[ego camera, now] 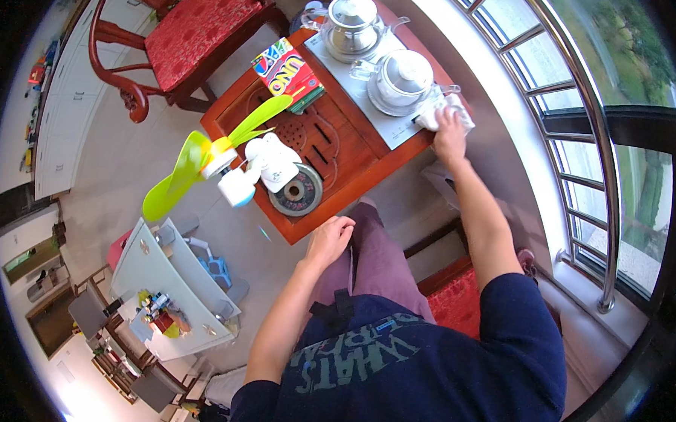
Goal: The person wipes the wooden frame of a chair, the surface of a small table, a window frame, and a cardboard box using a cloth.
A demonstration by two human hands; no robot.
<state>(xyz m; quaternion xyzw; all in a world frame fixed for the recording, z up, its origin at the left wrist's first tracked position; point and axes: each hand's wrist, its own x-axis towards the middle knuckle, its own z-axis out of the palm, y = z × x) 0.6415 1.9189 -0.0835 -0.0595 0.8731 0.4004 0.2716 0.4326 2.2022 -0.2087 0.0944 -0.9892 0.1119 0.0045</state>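
Observation:
My right hand [450,138] grips a crumpled white cloth [464,116] at the right end of the wooden tea table [368,170]. Beside the cloth is a silver-coloured cooktop panel [397,135]. A lidded glass kettle [403,81] stands on the panel close to the cloth, with a second glass kettle [352,30] farther along. My left hand [330,239] is over my lap by the table's near edge, fingers loosely curled together, with nothing seen in it. Its palm is hidden.
A white fan with green blades [175,178] and a round weight plate [296,191] occupy the table's left corner. An UNO box [287,70] lies farther back. A red-cushioned chair [198,32] stands beyond the table, and a metal window rail [606,166] runs along the right.

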